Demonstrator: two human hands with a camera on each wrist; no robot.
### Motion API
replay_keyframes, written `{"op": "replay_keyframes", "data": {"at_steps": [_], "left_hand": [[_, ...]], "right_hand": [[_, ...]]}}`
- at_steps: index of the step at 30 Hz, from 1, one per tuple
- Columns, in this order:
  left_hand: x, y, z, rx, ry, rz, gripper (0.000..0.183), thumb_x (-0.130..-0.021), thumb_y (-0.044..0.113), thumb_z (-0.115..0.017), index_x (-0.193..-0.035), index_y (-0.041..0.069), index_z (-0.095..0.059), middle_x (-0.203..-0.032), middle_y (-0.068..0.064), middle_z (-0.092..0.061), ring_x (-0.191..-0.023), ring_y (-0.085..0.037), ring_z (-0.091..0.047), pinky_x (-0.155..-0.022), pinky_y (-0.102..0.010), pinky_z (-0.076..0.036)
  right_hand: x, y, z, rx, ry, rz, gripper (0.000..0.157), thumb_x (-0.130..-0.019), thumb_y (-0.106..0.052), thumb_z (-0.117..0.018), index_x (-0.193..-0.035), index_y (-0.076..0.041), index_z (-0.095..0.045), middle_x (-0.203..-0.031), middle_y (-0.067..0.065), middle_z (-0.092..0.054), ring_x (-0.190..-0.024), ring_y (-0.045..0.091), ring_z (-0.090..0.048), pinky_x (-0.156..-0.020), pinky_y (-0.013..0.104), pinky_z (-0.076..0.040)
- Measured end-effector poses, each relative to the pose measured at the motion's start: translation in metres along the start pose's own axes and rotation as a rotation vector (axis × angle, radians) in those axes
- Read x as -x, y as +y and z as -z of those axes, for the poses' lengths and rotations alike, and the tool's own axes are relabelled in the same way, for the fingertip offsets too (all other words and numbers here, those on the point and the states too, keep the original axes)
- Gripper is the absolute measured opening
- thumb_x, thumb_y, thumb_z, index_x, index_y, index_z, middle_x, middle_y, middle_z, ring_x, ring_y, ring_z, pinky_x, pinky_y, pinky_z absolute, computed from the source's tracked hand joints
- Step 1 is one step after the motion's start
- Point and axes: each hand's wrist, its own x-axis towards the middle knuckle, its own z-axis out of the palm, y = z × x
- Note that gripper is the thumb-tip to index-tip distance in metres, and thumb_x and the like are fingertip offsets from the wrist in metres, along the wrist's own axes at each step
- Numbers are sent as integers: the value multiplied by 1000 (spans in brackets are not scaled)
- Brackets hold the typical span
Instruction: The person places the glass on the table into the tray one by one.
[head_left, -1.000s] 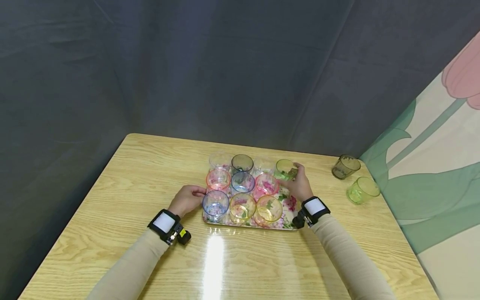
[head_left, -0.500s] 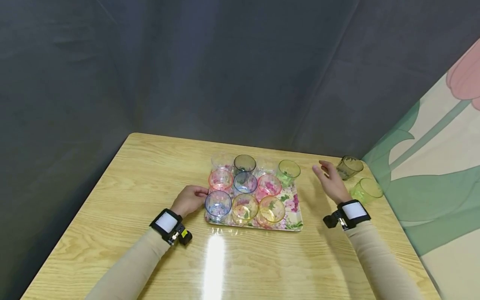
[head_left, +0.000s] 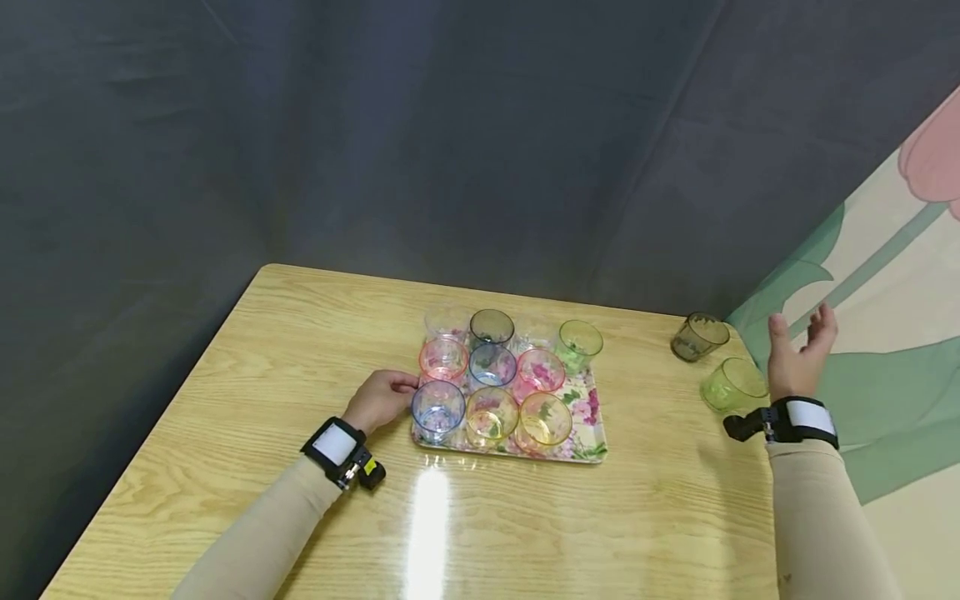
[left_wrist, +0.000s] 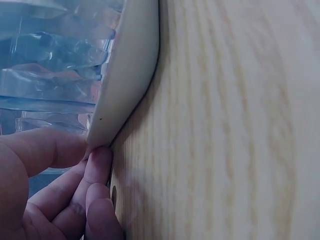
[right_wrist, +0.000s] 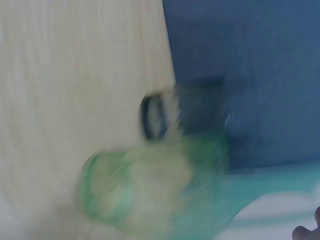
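Observation:
My left hand (head_left: pixel 378 402) pinches the left rim of a floral tray (head_left: pixel 588 433); in the left wrist view thumb and fingers meet at the tray's pale edge (left_wrist: pixel 131 65). Rows of coloured clear tumblers stand on the tray: a blue one (head_left: pixel 438 410) and yellow ones (head_left: pixel 545 421) in front, pink and blue behind. A green tumbler (head_left: pixel 580 343) stands at the back right corner. Past the table's right edge, my right hand (head_left: pixel 798 362) is raised with fingers spread, holding nothing. Nearest to it is another green tumbler (head_left: pixel 729 387), with a smoky grey tumbler (head_left: pixel 697 338) just behind.
The wooden table (head_left: pixel 315 333) ends at a dark curtain (head_left: pixel 480 150) at the back. On the right hangs a cloth with a tulip pattern (head_left: pixel 885 367). A light reflection lies on the table in front of the tray.
My right hand has let go of the green tumbler at the tray's back right corner and swung right, past the two loose tumblers. The left hand stays on the tray's rim.

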Motion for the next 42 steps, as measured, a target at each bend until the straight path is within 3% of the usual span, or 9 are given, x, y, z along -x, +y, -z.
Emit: {"op": "replay_keyframes", "data": {"at_steps": [5, 14, 19, 25, 30, 38, 40, 42], "left_hand": [[0, 0, -1, -7, 6, -5, 22, -79, 16, -66, -100, 8, -71, -85, -3, -69, -80, -14, -58, -76, -35, -47], [-1, -1, -2, 4, 9, -21, 22, -78, 15, -67, -98, 8, -72, -84, -3, -69, -79, -14, -58, -77, -35, -47], [-2, -1, -2, 3, 12, -8, 22, -78, 16, -67, -99, 9, -72, -85, -3, -69, -80, -15, -59, -77, -35, -47], [-2, -1, -2, 6, 5, -4, 23, -78, 16, -67, -99, 8, -71, -86, -3, -69, -79, -14, -59, -77, -35, -47], [-2, 0, -2, 9, 2, 8, 23, -77, 16, -67, -99, 8, -71, -86, -4, -69, -80, -14, -59, -77, -34, -47], [-1, 1, -1, 13, 3, 24, 24, -76, 17, -68, -99, 9, -71, -85, -3, -69, -79, -15, -59, -76, -34, -47], [-1, 2, -1, 13, 1, 31, 24, -76, 17, -68, -99, 9, -71, -85, -3, -69, -79, -15, -59, -76, -34, -47], [-1, 3, -1, 13, 0, 37, 25, -76, 17, -68, -99, 9, -71, -86, -3, -69, -79, -15, -59, -76, -34, -46]], "right_hand": [[7, 20, 28, -66, -5, -215, 90, -86, -34, -59, -148, -28, 5, -156, 0, 9, -136, 4, 6, -113, 30, 3], [18, 54, 38, 47, -107, -359, 94, -89, -33, -55, -145, -26, 20, -153, 5, 22, -136, 10, 15, -112, 34, 5], [21, 60, 29, 137, -186, -362, 95, -90, -32, -54, -144, -25, 25, -153, 10, 23, -137, 17, 16, -113, 40, 5], [20, 70, 27, 250, -203, -370, 98, -88, -35, -56, -143, -27, 24, -154, 18, 12, -139, 28, 7, -113, 46, -2], [21, 76, 29, 253, -256, -362, 98, -88, -31, -56, -143, -27, 25, -154, 19, 8, -139, 28, 6, -112, 49, -2], [26, 81, 36, 316, -370, -341, 101, -89, -31, -57, -142, -24, 29, -149, 20, 27, -134, 29, 22, -109, 57, 2], [27, 80, 37, 302, -388, -346, 99, -89, -31, -56, -143, -24, 27, -152, 21, 19, -136, 29, 14, -111, 52, -4], [27, 80, 39, 281, -406, -344, 95, -89, -28, -57, -146, -21, 18, -154, 22, 4, -139, 26, -1, -111, 37, -19]]}}
